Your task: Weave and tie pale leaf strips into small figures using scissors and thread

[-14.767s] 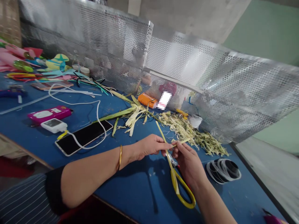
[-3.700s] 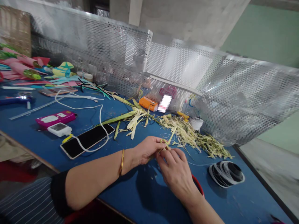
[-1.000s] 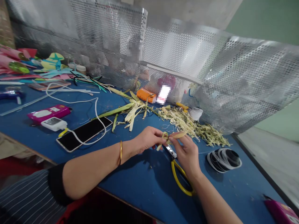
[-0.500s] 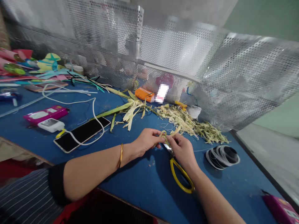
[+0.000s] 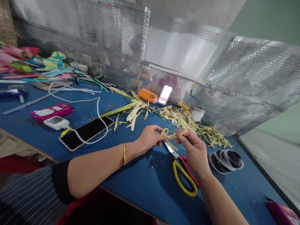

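Between my two hands a narrow, pale yellow-green strip of dried leaf (image 5: 172, 136) is stretched, with a small loop at its left end. My left hand (image 5: 152, 137), a gold bangle at its wrist, pinches the strip beside the loop. The fingertips of my right hand (image 5: 192, 146) pinch the other end. One loose tail of the strip hangs down between the hands. Scissors (image 5: 184, 176) with one yellow and one red handle lie on the blue table below, their blade tips partly hidden by my left hand.
Behind the hands lie leaf husks (image 5: 136, 109) and a heap of shredded trimmings (image 5: 180, 120). At right stands a black spool of white thread (image 5: 226, 161). A phone (image 5: 86, 132), cable and magenta device (image 5: 52, 113) lie at left. A perforated metal screen (image 5: 173, 47) backs the blue table (image 5: 140, 184).
My right hand has moved right, away from my left, drawing the strip out between them. The scissors' red handle now shows. The whole view has shifted slightly.
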{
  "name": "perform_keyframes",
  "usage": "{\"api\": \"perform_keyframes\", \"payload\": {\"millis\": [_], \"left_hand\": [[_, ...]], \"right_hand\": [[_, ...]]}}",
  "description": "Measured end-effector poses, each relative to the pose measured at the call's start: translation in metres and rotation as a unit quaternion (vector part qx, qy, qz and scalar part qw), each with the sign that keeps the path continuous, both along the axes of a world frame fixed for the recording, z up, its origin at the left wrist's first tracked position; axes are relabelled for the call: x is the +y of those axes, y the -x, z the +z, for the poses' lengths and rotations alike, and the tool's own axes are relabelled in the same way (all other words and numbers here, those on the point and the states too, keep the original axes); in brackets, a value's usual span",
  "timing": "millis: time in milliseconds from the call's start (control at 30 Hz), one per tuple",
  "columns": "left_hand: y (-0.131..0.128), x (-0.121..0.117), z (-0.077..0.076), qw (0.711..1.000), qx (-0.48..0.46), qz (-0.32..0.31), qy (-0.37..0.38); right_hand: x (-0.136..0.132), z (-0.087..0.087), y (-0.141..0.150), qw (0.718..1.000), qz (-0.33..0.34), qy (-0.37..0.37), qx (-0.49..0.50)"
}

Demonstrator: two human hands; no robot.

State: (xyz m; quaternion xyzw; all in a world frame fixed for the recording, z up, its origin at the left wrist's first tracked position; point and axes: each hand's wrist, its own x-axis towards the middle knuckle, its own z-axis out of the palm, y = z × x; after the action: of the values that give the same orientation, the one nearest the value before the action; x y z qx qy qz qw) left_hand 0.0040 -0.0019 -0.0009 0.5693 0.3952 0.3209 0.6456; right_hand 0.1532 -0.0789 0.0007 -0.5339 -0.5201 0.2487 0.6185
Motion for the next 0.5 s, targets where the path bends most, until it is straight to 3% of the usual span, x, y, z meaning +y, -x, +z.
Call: {"api": "perform_keyframes", "payload": {"millis": [200, 500], "left_hand": [[-0.003, 0.003, -0.015, 0.997, -0.006, -0.012, -0.07], [-0.002, 0.004, -0.019, 0.981, 0.08, 0.001, -0.176]], "right_hand": [[0.003, -0.003, 0.006, 0.995, -0.01, 0.08, 0.063], [0.003, -0.01, 0.004, 0.99, 0.003, 0.144, -0.006]]}}
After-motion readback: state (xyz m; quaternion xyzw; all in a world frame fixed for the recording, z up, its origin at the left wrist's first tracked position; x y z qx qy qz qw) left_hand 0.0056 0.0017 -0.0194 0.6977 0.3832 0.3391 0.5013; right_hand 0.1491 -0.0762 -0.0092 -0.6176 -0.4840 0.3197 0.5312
